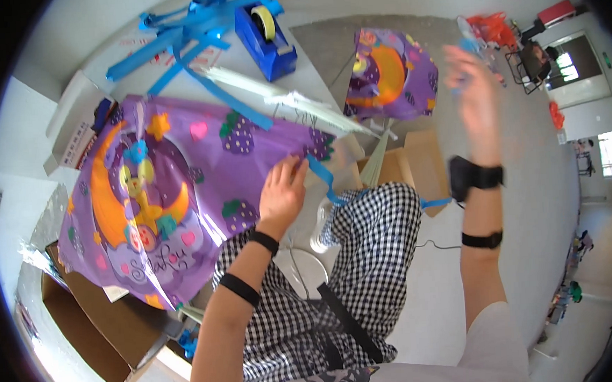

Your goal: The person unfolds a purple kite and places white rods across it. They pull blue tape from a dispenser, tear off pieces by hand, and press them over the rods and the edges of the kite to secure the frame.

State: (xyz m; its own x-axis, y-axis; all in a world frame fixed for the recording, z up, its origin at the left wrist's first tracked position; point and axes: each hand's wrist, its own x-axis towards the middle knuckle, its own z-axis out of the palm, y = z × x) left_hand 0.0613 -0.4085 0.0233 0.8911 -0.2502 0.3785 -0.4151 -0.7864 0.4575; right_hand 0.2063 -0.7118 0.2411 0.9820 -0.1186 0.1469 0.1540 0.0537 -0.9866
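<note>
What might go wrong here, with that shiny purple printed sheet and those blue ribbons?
The narrow blue ribbon beside the left hand hangs down to the black-and-white checked trousers, so it might snag there. Flat blue ribbons overlap in a heap, one reaching onto the shiny purple printed sheet, so they could tangle.

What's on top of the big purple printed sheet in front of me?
A blue ribbon crosses the far edge of the purple sheet, and the left hand lies over its right edge. The patches they cover can't be seen.
</note>
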